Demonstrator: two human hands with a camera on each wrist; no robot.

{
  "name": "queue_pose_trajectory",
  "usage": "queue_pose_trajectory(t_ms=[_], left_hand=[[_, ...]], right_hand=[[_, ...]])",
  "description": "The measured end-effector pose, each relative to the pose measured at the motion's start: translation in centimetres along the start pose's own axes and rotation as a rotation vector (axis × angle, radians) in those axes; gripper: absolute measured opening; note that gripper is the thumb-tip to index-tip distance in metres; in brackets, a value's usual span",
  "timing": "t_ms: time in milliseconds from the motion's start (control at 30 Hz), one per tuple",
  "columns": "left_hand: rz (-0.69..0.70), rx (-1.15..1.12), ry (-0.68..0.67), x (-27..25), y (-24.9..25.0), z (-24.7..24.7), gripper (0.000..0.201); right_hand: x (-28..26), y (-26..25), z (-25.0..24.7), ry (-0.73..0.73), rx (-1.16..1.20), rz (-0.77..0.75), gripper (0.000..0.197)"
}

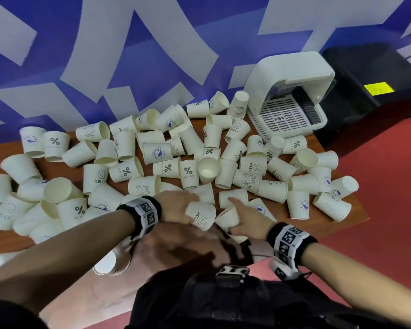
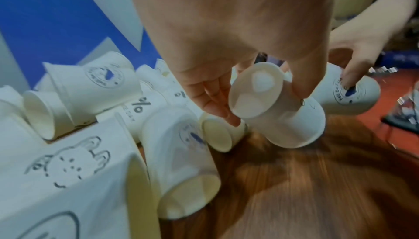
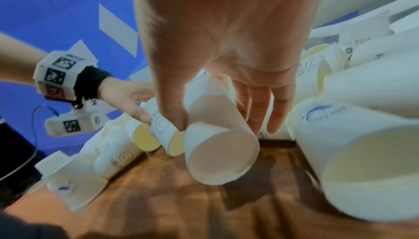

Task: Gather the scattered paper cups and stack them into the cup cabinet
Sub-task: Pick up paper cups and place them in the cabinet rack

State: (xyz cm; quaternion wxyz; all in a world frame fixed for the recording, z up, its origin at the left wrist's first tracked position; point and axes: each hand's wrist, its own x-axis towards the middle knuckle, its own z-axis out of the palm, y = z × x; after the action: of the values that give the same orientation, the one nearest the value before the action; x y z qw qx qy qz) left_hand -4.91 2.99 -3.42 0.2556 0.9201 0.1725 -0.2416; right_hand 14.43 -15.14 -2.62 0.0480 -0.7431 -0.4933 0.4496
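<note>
Cabinet [image 1: 292, 96] seen empty; dozens of cups [image 1: 166, 148] left scattered. One cup each is gripped by left hand [image 1: 176, 205] and right hand [image 1: 249, 222]; stacking barely begun.

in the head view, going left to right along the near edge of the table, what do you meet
left wrist band → left hand → HELLO cup it grips → plain cup → right hand gripping it → right wrist band

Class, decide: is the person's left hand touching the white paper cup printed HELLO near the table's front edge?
Touching. The left wrist view shows the left hand pinching the white paper HELLO cup between thumb and fingers.
</note>
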Motion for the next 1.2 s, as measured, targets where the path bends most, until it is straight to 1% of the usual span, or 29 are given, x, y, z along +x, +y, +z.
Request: queue_pose_trajectory(t_ms=[100,167,267,400,500,567,633,833,967,1100,1200], left_hand=[[-0.020,-0.085,0.063,-0.4,0.0,-2.1,0.061],[-0.023,-0.132,0.128,-0.2,0.0,-3.4,0.057],[-0.031,-0.211,0.208,0.5,-0.2,-5.4,0.056],[-0.058,-0.284,0.306,1.9,0.1,-7.4,0.061],[-0.089,-0.293,0.332,2.9,0.7,-8.4,0.067],[-0.095,-0.314,0.339,3.6,1.5,-9.2,0.067],[-0.096,-0.312,0.358,4.5,2.2,-10.2,0.066],[-0.177,-0.388,0.485,7.7,5.5,-13.1,0.061],[-0.242,-0.416,0.506,10.9,8.1,-14.3,0.063],[-0.239,-0.395,0.574,14.0,11.4,-15.7,0.062],[-0.221,-0.351,0.620,16.7,13.7,-16.7,0.065]], right_hand=[[-0.2,-0.7,-2.7,0.037,0.091,-0.014,0.095],[-0.1,-0.6,-4.3,0.068,0.157,0.014,0.096],[0.2,-0.4,-6.3,0.164,0.258,0.047,0.095],[0.4,0.7,-8.3,0.308,0.419,0.072,0.076],[0.7,2.2,-10.0,0.321,0.531,0.081,0.056],[0.8,3.1,-11.3,0.331,0.550,0.071,0.041],[1.0,3.9,-12.9,0.368,0.529,0.066,0.034],[2.1,7.0,-18.1,0.470,0.515,0.047,0.041],[2.2,10.1,-21.7,0.550,0.486,0.010,0.041],[1.8,13.1,-25.0,0.561,0.418,-0.034,0.045],[1.9,15.1,-27.5,0.582,0.408,-0.014,0.049]])
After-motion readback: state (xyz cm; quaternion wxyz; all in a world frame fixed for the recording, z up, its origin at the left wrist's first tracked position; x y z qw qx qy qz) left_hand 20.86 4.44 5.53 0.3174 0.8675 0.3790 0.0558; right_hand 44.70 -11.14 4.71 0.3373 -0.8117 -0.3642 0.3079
